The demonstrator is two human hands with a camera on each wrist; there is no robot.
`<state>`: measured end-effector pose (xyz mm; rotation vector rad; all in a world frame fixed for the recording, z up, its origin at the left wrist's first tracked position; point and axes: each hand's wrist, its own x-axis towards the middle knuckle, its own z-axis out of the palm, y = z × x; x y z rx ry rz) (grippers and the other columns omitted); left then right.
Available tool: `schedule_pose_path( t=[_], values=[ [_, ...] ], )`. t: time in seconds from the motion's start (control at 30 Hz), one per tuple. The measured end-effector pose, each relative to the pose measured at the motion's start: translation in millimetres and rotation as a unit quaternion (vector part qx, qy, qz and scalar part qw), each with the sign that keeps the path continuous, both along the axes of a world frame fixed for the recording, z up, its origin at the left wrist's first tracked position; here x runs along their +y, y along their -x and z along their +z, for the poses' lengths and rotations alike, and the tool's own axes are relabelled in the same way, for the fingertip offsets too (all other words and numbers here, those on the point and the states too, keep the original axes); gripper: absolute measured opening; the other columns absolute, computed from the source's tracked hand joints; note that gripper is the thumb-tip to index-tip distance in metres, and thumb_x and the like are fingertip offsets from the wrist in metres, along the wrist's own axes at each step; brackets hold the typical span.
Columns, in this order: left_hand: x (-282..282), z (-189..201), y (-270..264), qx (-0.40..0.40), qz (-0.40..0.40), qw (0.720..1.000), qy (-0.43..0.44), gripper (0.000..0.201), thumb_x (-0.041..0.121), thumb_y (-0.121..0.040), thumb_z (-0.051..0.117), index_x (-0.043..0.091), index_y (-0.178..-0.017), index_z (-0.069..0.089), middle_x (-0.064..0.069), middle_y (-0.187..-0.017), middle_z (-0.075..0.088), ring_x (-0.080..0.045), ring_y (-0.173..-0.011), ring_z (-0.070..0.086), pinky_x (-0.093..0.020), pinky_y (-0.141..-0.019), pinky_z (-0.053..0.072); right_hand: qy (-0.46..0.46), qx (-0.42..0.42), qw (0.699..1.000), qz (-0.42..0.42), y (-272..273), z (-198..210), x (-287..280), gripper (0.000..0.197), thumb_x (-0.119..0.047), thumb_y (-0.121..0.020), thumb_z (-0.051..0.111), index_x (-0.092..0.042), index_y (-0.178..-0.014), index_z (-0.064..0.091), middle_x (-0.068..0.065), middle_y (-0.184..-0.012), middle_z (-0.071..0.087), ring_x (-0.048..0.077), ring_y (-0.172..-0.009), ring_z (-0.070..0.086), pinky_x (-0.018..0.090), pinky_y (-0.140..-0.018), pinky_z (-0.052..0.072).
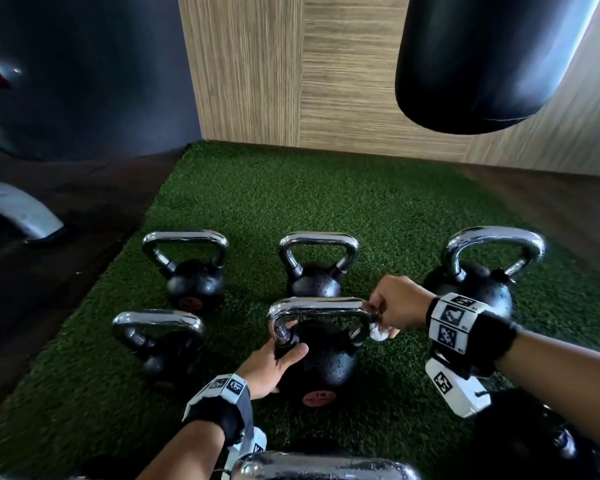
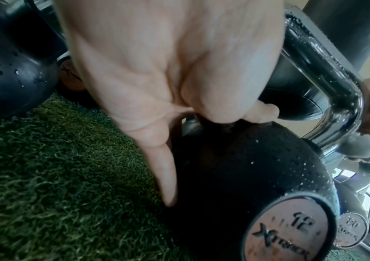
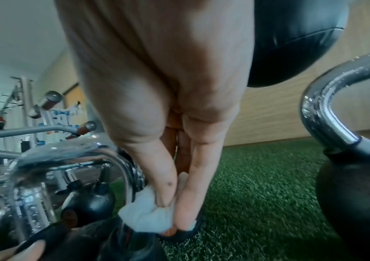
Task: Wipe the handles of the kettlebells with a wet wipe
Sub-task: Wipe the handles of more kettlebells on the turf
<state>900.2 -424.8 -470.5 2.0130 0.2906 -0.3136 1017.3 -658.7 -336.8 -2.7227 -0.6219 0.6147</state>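
Several black kettlebells with chrome handles stand on green turf (image 1: 326, 188). My left hand (image 1: 274, 365) grips the near-centre kettlebell (image 1: 326, 362) at the left base of its handle (image 1: 319, 304), thumb and fingers curled round the stem; the left wrist view shows the little finger lying down the ball (image 2: 246, 176). My right hand (image 1: 392, 306) pinches a crumpled white wet wipe (image 1: 378, 332) and presses it against the handle's right bend. In the right wrist view the wet wipe (image 3: 148, 210) sits between fingertips and chrome handle (image 3: 72, 155).
Other kettlebells stand at back left (image 1: 191, 275), back centre (image 1: 316, 275), right (image 1: 478, 278) and left (image 1: 163, 351); one more handle (image 1: 323, 467) is at the bottom edge. A black punching bag (image 1: 482, 60) hangs at top right. Wood-panelled wall behind, dark floor and machine foot (image 1: 18, 209) left.
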Motion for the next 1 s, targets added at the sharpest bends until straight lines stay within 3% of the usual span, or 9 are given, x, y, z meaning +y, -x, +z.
schedule_pose_path(
  t=[0.07,0.17,0.27,0.37,0.47,0.57,0.7,0.83,1.0],
  values=[
    [-0.3,0.6,0.2,-0.002,-0.008,1.000,-0.021,0.070,0.070,-0.092,0.048,0.054,-0.154,0.021,0.002,-0.153,0.046,-0.034,-0.129,0.057,-0.047,-0.080,0.064,-0.029,0.025,0.999,-0.022,-4.0,-3.2,-2.2,0.018,0.012,-0.077,0.074,-0.004,-0.084,0.079,0.009,-0.075,0.076,0.012,-0.063,0.075,0.022,-0.055,0.060],
    [0.6,-0.9,-1.4,0.007,-0.023,0.997,-0.080,0.073,0.077,-0.088,0.039,0.054,-0.154,0.019,-0.001,-0.146,0.056,-0.033,-0.122,0.062,-0.040,-0.091,0.058,-0.086,0.083,0.991,-0.055,-9.4,-10.6,-4.8,0.025,0.019,-0.076,0.071,-0.005,-0.078,0.079,0.017,-0.081,0.077,0.029,-0.079,0.077,0.037,-0.070,0.065],
    [1.4,1.1,-1.8,0.037,-0.033,0.983,-0.178,0.086,0.089,-0.079,0.029,0.043,-0.150,0.037,-0.010,-0.121,0.071,-0.030,-0.108,0.069,-0.032,-0.086,0.049,-0.112,0.134,0.981,-0.081,-6.3,-25.0,-3.0,0.036,0.021,-0.077,0.071,-0.011,-0.061,0.073,0.015,-0.073,0.072,0.037,-0.084,0.076,0.047,-0.082,0.062],
    [11.4,9.0,1.7,0.049,-0.074,0.970,-0.224,0.086,0.094,-0.078,0.037,0.039,-0.143,0.047,-0.001,-0.124,0.071,-0.021,-0.112,0.067,-0.030,-0.095,0.050,-0.129,0.163,0.974,-0.096,0.1,-37.7,-3.6,0.024,0.018,-0.079,0.073,-0.003,-0.068,0.071,0.019,-0.078,0.070,0.034,-0.078,0.071,0.051,-0.092,0.058],
    [34.1,28.7,7.7,0.049,-0.132,0.957,-0.253,0.076,0.073,-0.073,0.071,0.037,-0.138,0.057,0.010,-0.135,0.067,-0.007,-0.117,0.064,-0.022,-0.100,0.048,-0.113,0.130,0.981,-0.085,-6.3,-27.0,-11.5,0.010,0.009,-0.081,0.075,0.000,-0.084,0.075,0.020,-0.089,0.075,0.035,-0.088,0.075,0.049,-0.092,0.059],
    [52.2,59.0,7.8,-0.075,-0.028,0.959,-0.274,0.031,0.037,-0.084,0.079,0.039,-0.114,0.072,0.013,-0.113,0.076,-0.001,-0.097,0.072,-0.015,-0.086,0.052,-0.148,0.054,0.982,-0.108,-19.5,6.6,-15.6,0.017,0.006,-0.080,0.077,-0.006,-0.092,0.078,0.011,-0.087,0.078,0.028,-0.085,0.077,0.043,-0.082,0.063],
    [44.7,113.5,-1.3,-0.320,0.077,0.929,-0.168,0.018,0.040,-0.090,0.073,0.035,-0.107,0.079,0.024,-0.089,0.076,0.010,-0.081,0.071,-0.008,-0.076,0.051,-0.332,0.045,0.941,-0.055,-14.8,40.3,-6.0,0.023,0.000,-0.075,0.084,-0.015,-0.093,0.080,0.003,-0.085,0.078,0.020,-0.077,0.076,0.037,-0.077,0.064],
    [8.4,159.5,-10.3,-0.213,0.044,0.965,0.147,0.055,0.066,-0.074,0.076,0.021,-0.106,0.078,0.002,-0.100,0.081,-0.014,-0.093,0.077,-0.027,-0.077,0.062,-0.406,-0.016,0.913,0.041,15.0,51.3,17.5,0.032,-0.012,-0.070,0.090,-0.024,-0.098,0.080,-0.004,-0.089,0.080,0.014,-0.084,0.076,0.024,-0.079,0.059],
    [-9.8,170.4,-15.0,-0.191,0.010,0.955,0.226,0.036,0.037,-0.076,0.074,0.010,-0.100,0.081,-0.016,-0.099,0.079,-0.019,-0.082,0.075,-0.026,-0.069,0.062,-0.422,-0.093,0.900,0.057,35.6,56.9,30.8,0.044,-0.018,-0.066,0.094,-0.026,-0.103,0.072,-0.006,-0.082,0.078,0.000,-0.070,0.071,0.008,-0.064,0.049]
  ],
)
